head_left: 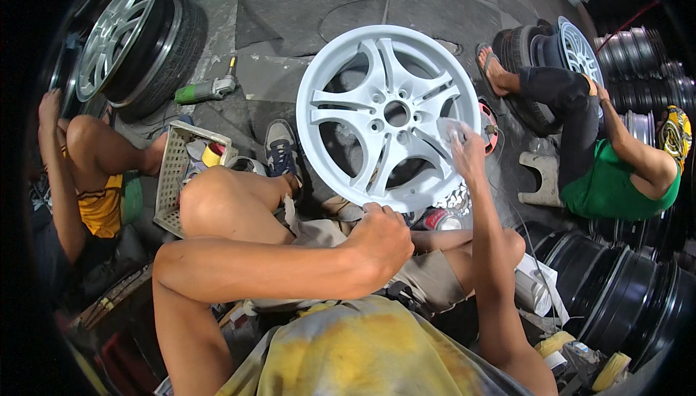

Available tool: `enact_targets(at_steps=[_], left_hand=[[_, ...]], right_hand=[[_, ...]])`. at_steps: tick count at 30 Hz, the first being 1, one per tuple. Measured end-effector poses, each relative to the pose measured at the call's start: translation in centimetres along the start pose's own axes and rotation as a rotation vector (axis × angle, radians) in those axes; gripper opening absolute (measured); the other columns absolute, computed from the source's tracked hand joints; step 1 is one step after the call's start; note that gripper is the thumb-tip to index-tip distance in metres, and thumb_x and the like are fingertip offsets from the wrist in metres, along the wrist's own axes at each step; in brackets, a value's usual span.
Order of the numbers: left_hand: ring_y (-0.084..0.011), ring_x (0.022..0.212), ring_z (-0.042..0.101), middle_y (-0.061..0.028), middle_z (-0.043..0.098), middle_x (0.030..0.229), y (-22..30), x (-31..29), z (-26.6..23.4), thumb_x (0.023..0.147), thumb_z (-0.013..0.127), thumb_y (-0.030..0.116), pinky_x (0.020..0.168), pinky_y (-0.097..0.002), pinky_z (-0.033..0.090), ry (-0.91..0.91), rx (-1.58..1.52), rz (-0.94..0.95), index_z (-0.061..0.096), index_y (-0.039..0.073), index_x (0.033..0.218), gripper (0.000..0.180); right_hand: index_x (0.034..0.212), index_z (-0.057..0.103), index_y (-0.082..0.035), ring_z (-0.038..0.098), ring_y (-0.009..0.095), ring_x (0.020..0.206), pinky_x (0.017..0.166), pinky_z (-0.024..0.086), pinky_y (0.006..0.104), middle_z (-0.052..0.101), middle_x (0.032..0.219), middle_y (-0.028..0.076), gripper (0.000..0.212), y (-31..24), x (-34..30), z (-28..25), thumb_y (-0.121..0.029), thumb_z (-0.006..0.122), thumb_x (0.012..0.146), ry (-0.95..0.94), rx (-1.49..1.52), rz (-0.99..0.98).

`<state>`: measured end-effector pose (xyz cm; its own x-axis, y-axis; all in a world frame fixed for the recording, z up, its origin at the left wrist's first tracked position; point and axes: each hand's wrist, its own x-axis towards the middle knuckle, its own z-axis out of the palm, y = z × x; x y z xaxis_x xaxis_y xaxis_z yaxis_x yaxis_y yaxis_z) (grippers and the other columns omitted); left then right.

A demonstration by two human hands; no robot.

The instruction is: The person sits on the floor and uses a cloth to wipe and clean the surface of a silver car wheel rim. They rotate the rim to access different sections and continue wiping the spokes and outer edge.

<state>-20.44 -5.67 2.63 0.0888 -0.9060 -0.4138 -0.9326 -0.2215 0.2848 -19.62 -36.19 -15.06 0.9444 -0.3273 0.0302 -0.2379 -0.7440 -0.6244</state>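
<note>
A pale grey-white alloy wheel rim (401, 112) with paired spokes lies face up, tilted, before my knees. My left hand (380, 240) is closed over its near edge, the fingers curled on the lip. At the right side of the rim, my right hand (467, 151) presses near the end of a spoke. Its fingers are blurred by motion, with a whitish, smeared patch under them that I cannot make out. Below the rim's near right edge stands a can (442, 220) with a red and silver side.
A cream plastic basket (168, 186) with tape and odds and ends stands at left, behind it a green grinder (206, 90). Other people sit at both sides, the right one in a green shirt (605, 182) by a wheel (580, 52). Black rims (616, 287) are stacked at lower right.
</note>
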Motion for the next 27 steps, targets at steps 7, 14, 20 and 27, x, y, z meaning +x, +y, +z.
enact_targets(at_steps=[7, 14, 20, 27], left_hand=[[-0.0238, 0.093, 0.065, -0.0120, 0.068, 0.096, 0.2, 0.2, 0.4, 0.083, 0.066, 0.016, 0.077, -0.0358, 0.048, -0.021, 0.054, -0.034, 0.074, 0.001, 0.097, 0.022], [-0.0278, 0.098, 0.064, -0.0133, 0.068, 0.101, 0.3, 0.7, 0.0, 0.082, 0.069, 0.020, 0.083, -0.0428, 0.047, -0.049, 0.022, -0.062, 0.076, 0.004, 0.100, 0.026], [-0.0347, 0.105, 0.065, -0.0189, 0.069, 0.110, -0.2, 0.6, -0.6, 0.082, 0.071, 0.023, 0.094, -0.0534, 0.048, -0.114, -0.019, -0.069, 0.075, 0.003, 0.110, 0.035], [-0.0236, 0.089, 0.062, -0.0095, 0.067, 0.092, 0.1, 0.2, 0.7, 0.082, 0.067, 0.021, 0.074, -0.0372, 0.045, 0.008, 0.070, -0.109, 0.076, 0.005, 0.091, 0.021]], right_hand=[[0.105, 0.075, -0.009, 0.054, 0.032, 0.111, 0.092, 0.046, 0.0427, 0.057, 0.116, 0.016, 0.021, -2.5, 8.0, 2.3, -0.019, 0.066, 0.089, -0.050, -0.772, -0.445], [0.095, 0.078, -0.015, 0.050, 0.030, 0.118, 0.092, 0.047, 0.0446, 0.053, 0.120, 0.012, 0.018, -0.8, 11.3, 5.6, -0.029, 0.070, 0.086, -0.338, -0.964, -0.559], [0.100, 0.079, -0.020, 0.051, 0.031, 0.116, 0.092, 0.047, 0.0446, 0.053, 0.123, 0.013, 0.019, -0.9, 11.1, 4.3, -0.028, 0.071, 0.086, -0.363, -0.920, -0.488], [0.102, 0.078, -0.014, 0.052, 0.035, 0.115, 0.091, 0.050, 0.0481, 0.052, 0.125, 0.018, 0.023, -1.6, 11.4, 4.6, -0.029, 0.068, 0.088, -0.360, -0.894, -0.512]])
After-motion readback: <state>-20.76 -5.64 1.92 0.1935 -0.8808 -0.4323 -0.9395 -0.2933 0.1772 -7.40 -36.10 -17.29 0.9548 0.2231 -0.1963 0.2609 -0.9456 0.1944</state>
